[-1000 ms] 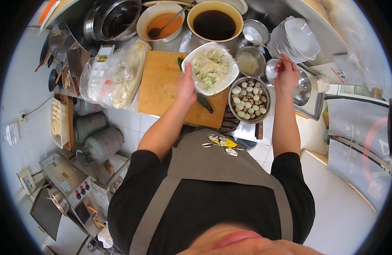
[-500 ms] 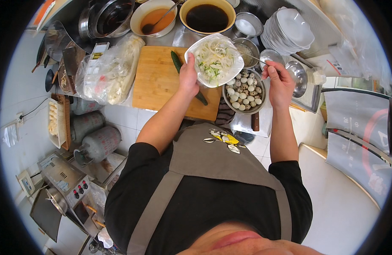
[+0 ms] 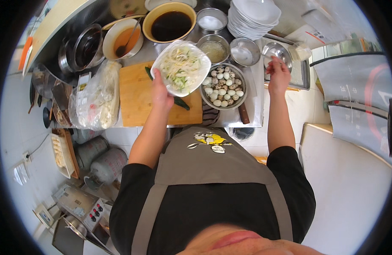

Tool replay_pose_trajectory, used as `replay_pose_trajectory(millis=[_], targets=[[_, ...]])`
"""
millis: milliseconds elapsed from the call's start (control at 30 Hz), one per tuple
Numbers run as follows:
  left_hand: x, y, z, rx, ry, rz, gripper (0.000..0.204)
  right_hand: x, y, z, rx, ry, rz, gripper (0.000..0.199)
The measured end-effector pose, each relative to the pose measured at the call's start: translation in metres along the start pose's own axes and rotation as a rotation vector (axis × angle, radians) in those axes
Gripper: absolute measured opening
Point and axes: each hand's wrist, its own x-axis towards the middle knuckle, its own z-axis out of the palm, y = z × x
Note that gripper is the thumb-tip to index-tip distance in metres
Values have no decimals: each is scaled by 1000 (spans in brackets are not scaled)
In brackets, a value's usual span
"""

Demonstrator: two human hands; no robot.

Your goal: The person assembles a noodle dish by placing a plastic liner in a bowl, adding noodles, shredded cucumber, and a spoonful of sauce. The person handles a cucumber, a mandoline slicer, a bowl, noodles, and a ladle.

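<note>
My left hand [image 3: 161, 90] grips the rim of a white plate of noodles [image 3: 182, 67] and holds it tilted above the wooden cutting board [image 3: 136, 95]. My right hand [image 3: 278, 72] is closed around a spoon handle at a small steel bowl [image 3: 277, 52]. Between my hands sits a steel bowl of speckled eggs [image 3: 223, 86] on the tabletop [image 3: 255, 106]. Left of my left hand lies a clear plastic bag [image 3: 98, 100] of pale food with a yellow-and-white label strip at its far edge. Beyond my right hand stands a stack of white bowls [image 3: 253, 15].
</note>
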Motion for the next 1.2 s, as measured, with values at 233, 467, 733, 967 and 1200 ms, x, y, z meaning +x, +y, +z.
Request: replay_pose_trajectory(millis=[233,467,733,967,1200], targets=[[-8,3,1,31,-10,36,59,27,72,-8,-203,-105,-23,20],[-11,2,5,40,-35,60,60,35,59,-27,-284,-164,153,17],[-14,-1,13,48,-13,67,60,34,52,-39,-8,-12,299,16],[-16,-4,18,52,-21,48,59,26,60,-48,153,18,308,16],[-14,-7,19,61,-25,45,59,24,64,-43,130,24,273,16]])
